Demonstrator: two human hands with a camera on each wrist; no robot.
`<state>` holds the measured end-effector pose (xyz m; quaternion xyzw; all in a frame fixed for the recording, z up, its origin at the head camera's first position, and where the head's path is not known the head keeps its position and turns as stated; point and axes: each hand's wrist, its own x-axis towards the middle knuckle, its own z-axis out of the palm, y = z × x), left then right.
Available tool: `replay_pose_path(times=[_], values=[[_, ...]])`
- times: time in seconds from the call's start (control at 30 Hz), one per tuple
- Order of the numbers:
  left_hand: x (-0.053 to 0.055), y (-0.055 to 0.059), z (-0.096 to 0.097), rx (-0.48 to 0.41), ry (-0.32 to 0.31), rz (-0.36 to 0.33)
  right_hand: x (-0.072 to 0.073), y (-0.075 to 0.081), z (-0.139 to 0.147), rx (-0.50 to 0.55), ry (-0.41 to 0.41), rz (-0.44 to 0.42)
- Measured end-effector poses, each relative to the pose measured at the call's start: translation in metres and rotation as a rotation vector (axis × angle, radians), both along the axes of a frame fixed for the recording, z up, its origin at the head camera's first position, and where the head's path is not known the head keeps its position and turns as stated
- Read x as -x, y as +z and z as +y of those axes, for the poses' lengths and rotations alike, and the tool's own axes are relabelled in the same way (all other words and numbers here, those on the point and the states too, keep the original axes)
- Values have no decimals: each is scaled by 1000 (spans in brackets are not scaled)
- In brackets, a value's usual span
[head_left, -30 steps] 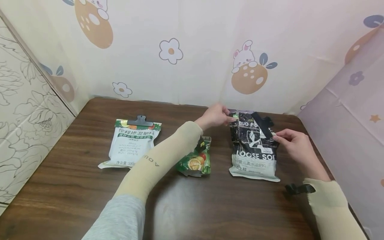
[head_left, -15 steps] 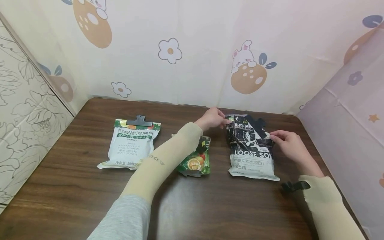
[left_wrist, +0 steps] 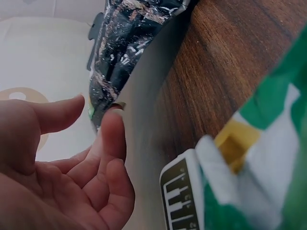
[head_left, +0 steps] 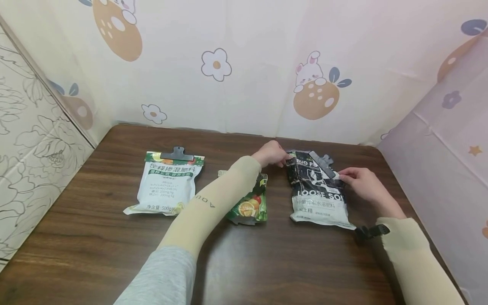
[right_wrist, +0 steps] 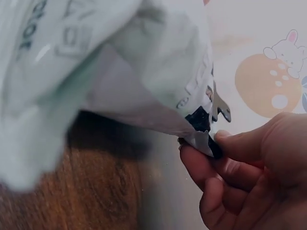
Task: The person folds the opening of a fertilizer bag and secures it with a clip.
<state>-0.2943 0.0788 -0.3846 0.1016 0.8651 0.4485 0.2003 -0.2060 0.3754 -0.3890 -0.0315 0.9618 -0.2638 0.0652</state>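
A black-and-white fertilizer bag [head_left: 320, 205] marked "LOOSE SOI..." lies at the right of the table, a dark bag clip [head_left: 322, 164] slanting across its top right corner. My left hand [head_left: 270, 153] is at its upper left corner. In the left wrist view, the fingers of that hand [left_wrist: 91, 177] touch the black bag's corner [left_wrist: 127, 48], bent only partly, while the thumb stands apart from it. My right hand [head_left: 364, 183] pinches the right edge of the bag below the clip. The right wrist view shows thumb and index finger of that hand [right_wrist: 249, 167] on the folded corner.
A small green pouch [head_left: 253, 207] with fruit pictures and a dark clip lies mid-table, partly behind my left forearm. Farther left is a white fertilizer bag [head_left: 167, 186] with a grey clip [head_left: 178, 154]. A patterned wall covering [head_left: 251, 97] rises behind the wooden table [head_left: 244, 271].
The black bag's top has lowered and shifted slightly left, and its clip now catches the light. Both hands have moved along with it; the left thumb now stands apart from the bag.
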Motion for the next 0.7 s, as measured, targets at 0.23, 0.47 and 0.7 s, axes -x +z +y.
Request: replay_pose_path(times=[0.23,0.47,0.7], values=[[2,2,4,26,12,-74,2,-5,1,17,2,-69],[-2,13,-1,150,-12,45,1,-6,1,-4,-7,-58],[-8,37,-18,243,-69,184,-4,4,-11,-69,-30,65]])
